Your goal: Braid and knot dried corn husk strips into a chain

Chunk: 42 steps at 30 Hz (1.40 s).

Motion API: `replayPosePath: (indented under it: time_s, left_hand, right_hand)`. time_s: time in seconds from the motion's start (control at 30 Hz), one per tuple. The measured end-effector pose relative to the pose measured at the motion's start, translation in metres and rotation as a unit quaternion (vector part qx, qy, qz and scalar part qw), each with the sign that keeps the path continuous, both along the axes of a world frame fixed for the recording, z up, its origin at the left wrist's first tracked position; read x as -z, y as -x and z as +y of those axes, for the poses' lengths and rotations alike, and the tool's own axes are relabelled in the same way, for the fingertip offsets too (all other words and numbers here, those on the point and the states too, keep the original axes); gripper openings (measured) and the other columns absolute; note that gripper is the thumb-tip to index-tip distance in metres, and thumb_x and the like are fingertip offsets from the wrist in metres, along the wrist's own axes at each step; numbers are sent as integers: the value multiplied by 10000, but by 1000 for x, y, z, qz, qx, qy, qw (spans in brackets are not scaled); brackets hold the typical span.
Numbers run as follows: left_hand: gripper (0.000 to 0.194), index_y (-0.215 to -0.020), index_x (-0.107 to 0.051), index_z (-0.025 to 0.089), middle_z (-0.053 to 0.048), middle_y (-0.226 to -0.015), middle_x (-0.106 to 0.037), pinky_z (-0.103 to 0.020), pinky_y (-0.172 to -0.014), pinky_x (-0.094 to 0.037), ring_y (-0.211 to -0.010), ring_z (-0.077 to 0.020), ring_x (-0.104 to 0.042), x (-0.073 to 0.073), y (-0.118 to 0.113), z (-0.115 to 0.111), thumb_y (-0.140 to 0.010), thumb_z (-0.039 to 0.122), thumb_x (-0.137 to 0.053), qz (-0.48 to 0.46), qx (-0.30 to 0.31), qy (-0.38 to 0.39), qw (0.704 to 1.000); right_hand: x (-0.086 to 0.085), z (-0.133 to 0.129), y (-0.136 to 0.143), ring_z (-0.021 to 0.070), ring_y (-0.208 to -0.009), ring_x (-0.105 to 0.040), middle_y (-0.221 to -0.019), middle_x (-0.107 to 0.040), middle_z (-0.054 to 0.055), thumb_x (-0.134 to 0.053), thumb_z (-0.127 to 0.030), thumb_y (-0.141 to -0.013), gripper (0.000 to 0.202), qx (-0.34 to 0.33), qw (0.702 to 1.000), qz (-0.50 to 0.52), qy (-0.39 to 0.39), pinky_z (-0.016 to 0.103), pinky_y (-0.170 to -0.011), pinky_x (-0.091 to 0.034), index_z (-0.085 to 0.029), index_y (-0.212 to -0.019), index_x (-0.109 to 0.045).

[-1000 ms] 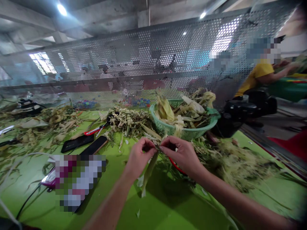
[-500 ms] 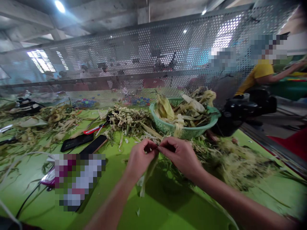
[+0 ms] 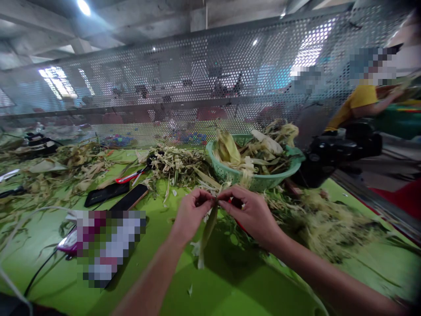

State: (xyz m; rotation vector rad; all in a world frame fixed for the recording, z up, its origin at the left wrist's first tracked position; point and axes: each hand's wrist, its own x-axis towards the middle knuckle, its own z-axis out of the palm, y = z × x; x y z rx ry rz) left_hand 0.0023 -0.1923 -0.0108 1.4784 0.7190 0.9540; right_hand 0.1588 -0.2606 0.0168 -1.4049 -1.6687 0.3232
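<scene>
L hand [image 3: 194, 213] & R hand [image 3: 246, 213] are closed, w/ a corn-husk strip [image 3: 208, 232] pinched high up b/w fingertips. Prob. v. light, thin, bendy & easily torn; best held there, gently. It's hung below & b/w the hands, over the green counter [image 3: 204, 300]; mint-green basket [image 3: 230, 175] is seen beyond.

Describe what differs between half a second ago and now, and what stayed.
The lower end of the corn-husk strip has swung slightly right. A red edge by the right hand, hidden then, shows again. The yellow-shirted person's hand has drawn back left. The left hand and right hand stay pinched at the strip's top; the green basket stays put.
</scene>
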Motion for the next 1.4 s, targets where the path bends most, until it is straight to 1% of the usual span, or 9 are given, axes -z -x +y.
replayPosePath:
  time_s: [0.1,0.23,0.37,0.6,0.7,0.8,0.93,1.13,1.4]
  left_hand:
    - [135,-823,-613,145,-6,-756,-594,-243,-698,-408,-725,-114,-520,-1,0,0,-740,234,-672,-20,7,16,1000]
    - [143,-791,-610,146,0,-736,-585,-239,-689,-396,-714,-111,-511,-5,0,-1,-722,242,-691,-30,13,33,999]
    - [111,-781,-614,151,3,-727,-580,-236,-684,-387,-714,-112,-509,-5,0,-2,-727,225,-678,-23,24,14,999]
    - [89,-800,-600,161,-1,-748,-583,-237,-685,-401,-716,-115,-517,-1,-2,-2,-737,204,-646,-15,31,-15,999]
    - [98,-804,-596,161,3,-744,-572,-237,-684,-398,-713,-112,-508,-2,-2,-2,-734,205,-648,-11,33,-18,999]
    - [102,-807,-598,160,1,-747,-573,-240,-688,-395,-718,-112,-507,-3,-1,-2,-731,200,-654,-8,36,-12,999]
    - [114,-804,-616,155,-8,-756,-588,-246,-701,-402,-728,-114,-516,-3,0,-1,-718,204,-673,-7,44,16,999]
    - [146,-769,-638,149,-5,-712,-595,-232,-647,-391,-677,-102,-511,-5,0,-1,-658,210,-711,-10,33,73,997]
    - [182,-755,-647,138,-6,-714,-618,-234,-664,-401,-665,-91,-530,-7,-1,-3,-621,206,-749,-19,26,125,992]
  right_hand:
    - [4,3,0,160,-721,-601,-833,-661,34,-598,-185,-815,113,-10,1000,-6,19,261,-653,-462,-196,-894,-678]
    - [10,5,-1,154,-710,-597,-811,-652,25,-604,-196,-820,92,-2,1000,2,14,259,-654,-456,-194,-870,-681]
    - [8,5,-2,158,-704,-589,-764,-640,16,-611,-185,-811,58,-2,1000,-9,15,260,-646,-441,-189,-811,-669]
    - [7,4,-1,160,-705,-550,-776,-600,34,-544,-121,-792,95,6,993,-114,-26,263,-622,-407,-188,-748,-595]
    - [8,5,0,150,-674,-526,-761,-574,27,-535,-105,-774,92,10,993,-119,-20,254,-599,-394,-186,-741,-564]
    - [8,5,0,140,-652,-515,-751,-562,16,-535,-98,-769,95,9,995,-99,-6,248,-595,-391,-188,-740,-543]
    - [8,5,-1,137,-654,-514,-753,-567,12,-532,-100,-777,94,6,997,-72,3,246,-602,-396,-189,-749,-542]
    - [9,6,-2,141,-657,-525,-747,-575,10,-536,-104,-778,94,3,998,-61,3,249,-608,-404,-192,-745,-548]
    - [10,6,-2,140,-652,-526,-735,-580,9,-544,-104,-781,97,3,998,-55,-2,248,-604,-403,-192,-741,-554]
